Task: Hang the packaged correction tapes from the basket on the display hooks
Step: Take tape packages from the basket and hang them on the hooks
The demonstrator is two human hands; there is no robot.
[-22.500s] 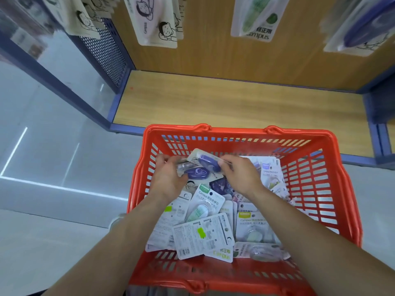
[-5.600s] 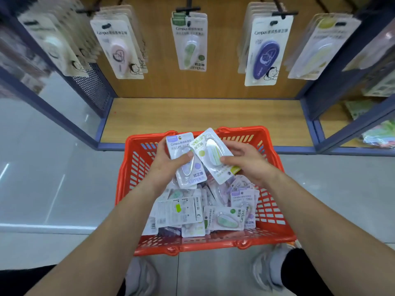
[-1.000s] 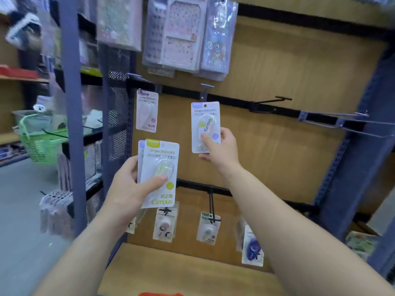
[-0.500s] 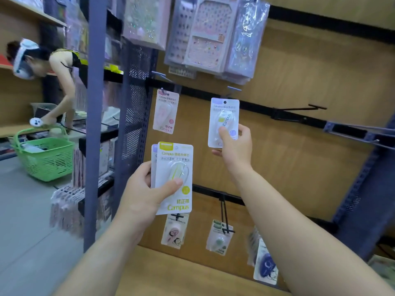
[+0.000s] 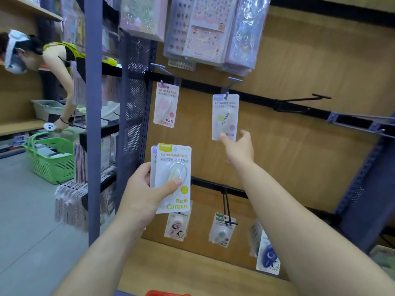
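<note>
Right hand (image 5: pixel 238 149) slid below the hung glossy pack (image 5: pixel 225 116), fingers loose; left hand (image 5: pixel 140 190) grips two flat packs (image 5: pixel 173 167).

The display bay has a wooden back panel (image 5: pixel 299 167) and a perforated metal side panel (image 5: pixel 134 107) at its left. 2 black horizontal rails cross the back panel.

Upper rail (image 5: pixel 256 98):
- 1 pink correction tape pack (image 5: pixel 165 104) hangs at the left end.
- 1 yellow-green correction tape pack (image 5: pixel 225 116) hangs on the next hook (image 5: pixel 234 81).
- A black hook (image 5: pixel 299 100) and grey wire hooks (image 5: pixel 363 124) project further right.

Lower rail (image 5: pixel 213 188):
- A pink cartoon-print pack (image 5: pixel 177 226), a green pack (image 5: pixel 222 229) and a blue pack (image 5: pixel 268 256) hang in 1 row. The blue pack's hook is hidden.

Sticker sheets (image 5: pixel 203 28) hang above the upper rail. A wooden base shelf (image 5: pixel 192 272) closes the bay below.
</note>
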